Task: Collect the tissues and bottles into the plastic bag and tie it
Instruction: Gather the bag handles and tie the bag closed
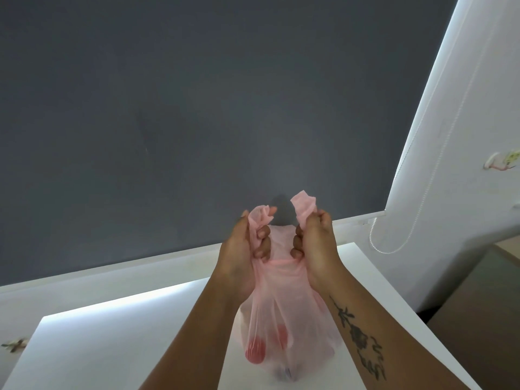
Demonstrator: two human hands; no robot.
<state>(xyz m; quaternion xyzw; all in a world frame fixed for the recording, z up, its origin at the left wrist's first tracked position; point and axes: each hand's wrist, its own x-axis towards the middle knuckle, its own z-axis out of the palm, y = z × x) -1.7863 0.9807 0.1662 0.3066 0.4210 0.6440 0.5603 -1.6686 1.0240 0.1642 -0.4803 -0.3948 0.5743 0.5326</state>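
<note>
Two hands hold one pink see-through plastic bag (281,313) by its two handles: the left hand (242,257) is clenched round the left handle (261,216) and the right hand (315,249) round the right handle (302,205), the handles held just apart above the gathered neck. Two round red shapes (254,351) show blurred low in the bag, whose bottom sits on the white table (84,347) between the forearms; a dark grey blind (197,108) fills the background and one white cord (439,164) hangs at the right. Both wrists are raised with fingers curled inward toward each other, and the right forearm bears a dark flower tattoo (358,337).
</note>
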